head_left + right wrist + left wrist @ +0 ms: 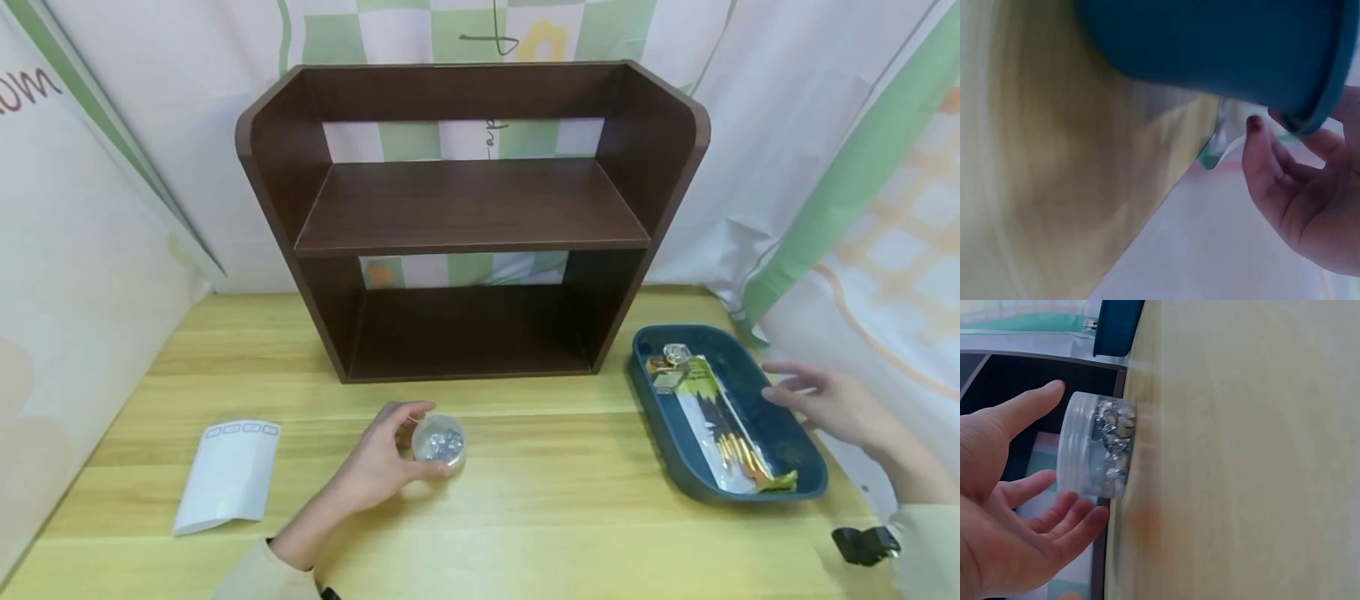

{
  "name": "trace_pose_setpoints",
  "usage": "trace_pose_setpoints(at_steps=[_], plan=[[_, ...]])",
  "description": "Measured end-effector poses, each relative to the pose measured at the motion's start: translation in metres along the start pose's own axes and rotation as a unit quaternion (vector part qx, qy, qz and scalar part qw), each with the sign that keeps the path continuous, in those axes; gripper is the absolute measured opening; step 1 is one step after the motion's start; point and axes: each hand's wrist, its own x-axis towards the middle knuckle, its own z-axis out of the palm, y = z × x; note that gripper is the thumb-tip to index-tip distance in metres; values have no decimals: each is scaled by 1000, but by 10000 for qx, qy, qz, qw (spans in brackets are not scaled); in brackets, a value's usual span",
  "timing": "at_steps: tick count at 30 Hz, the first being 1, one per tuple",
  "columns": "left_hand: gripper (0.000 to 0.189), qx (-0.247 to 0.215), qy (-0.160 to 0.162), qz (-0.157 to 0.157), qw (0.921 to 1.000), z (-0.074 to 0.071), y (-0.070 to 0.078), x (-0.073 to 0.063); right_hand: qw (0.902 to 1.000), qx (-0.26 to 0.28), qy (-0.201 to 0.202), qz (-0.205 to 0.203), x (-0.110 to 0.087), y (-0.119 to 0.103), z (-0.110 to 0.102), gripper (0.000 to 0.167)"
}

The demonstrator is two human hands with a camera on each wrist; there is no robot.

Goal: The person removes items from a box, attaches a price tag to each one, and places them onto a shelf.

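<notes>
A round clear jar with a pale lid stands upright on the table, front of the shelf. Small shiny silver pieces lie inside the jar. My left hand spreads around it, thumb on the near side and fingers on the far side. In the left wrist view, the fingers of this hand look loose, without a firm grip. Over the right rim of a dark teal tray hovers my right hand, fingers apart and slightly bent. In the right wrist view, the hand is beside the tray's rim; contact is unclear.
The tray holds a flat packet of slim dark-and-gold tools and a small clear box with gold contents. A dark brown two-tier shelf stands at the back. A white printed pouch lies at left. Curtains surround the table.
</notes>
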Motion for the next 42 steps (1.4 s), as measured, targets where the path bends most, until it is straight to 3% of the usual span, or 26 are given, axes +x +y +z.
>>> trace_pose_setpoints(at_steps=[8, 14, 18, 25, 28, 33, 37, 42], plan=[[55, -6, 683, 275, 9973, -29, -2, -9, 9929, -730, 787, -514, 8, -45, 3, 48], [47, 361, 1177, 295, 9920, -64, -8, -24, 9858, -470, 1146, -1132, 15, -98, 17, 42], [43, 343, 1563, 15, 9871, -93, -13, -39, 9828, -85, 1047, -1517, 22, -131, 32, 40], [52, 586, 2053, -661, 9747, -139, -33, -62, 9750, -51, 814, -2066, 34, -182, 63, 32], [60, 868, 2049, -990, 9699, -156, -43, -71, 9727, 64, 601, -2241, 43, -201, 77, 31], [80, 1387, 1654, -1576, 9636, -176, -60, -81, 9675, 330, 166, -2500, 58, -230, 97, 31], [94, 1499, 1207, -2110, 9584, -185, -69, -83, 9597, 475, -136, -2767, 67, -254, 111, 31], [100, 1580, 941, -2325, 9550, -191, -77, -84, 9468, 616, -472, -3123, 77, -281, 131, 31]])
